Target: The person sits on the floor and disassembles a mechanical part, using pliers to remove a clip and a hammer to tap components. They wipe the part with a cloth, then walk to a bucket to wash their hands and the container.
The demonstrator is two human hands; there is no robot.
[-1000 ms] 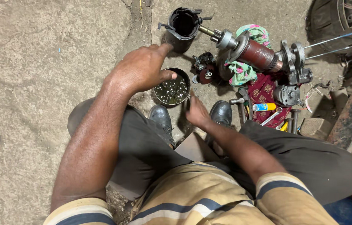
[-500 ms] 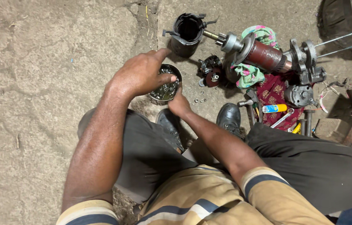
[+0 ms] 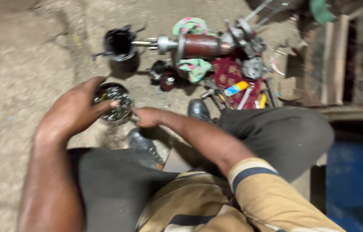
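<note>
A small round tin [image 3: 119, 101] of tiny shiny metal parts sits on the dirt floor in front of my knees. My left hand [image 3: 76, 109] grips its left rim, thumb over the far edge and a finger lying across the top. My right hand [image 3: 147, 116] is just right of the tin, fingers curled in, its tip almost touching the rim. The picture is blurred, so I cannot make out anything pinched in the right fingers.
Beyond the tin stand a black cylindrical housing [image 3: 119, 43] and a copper-wound motor armature [image 3: 200, 45] on a green floral cloth [image 3: 194, 68]. Tools and a yellow-blue tube [image 3: 236, 88] lie on a red cloth [image 3: 228, 73]. Wooden planks [image 3: 336, 60] are at right.
My view has swung left and down. The left hand has slid off the tin's top to its left rim, uncovering the parts. The right hand stays beside the tin.
</note>
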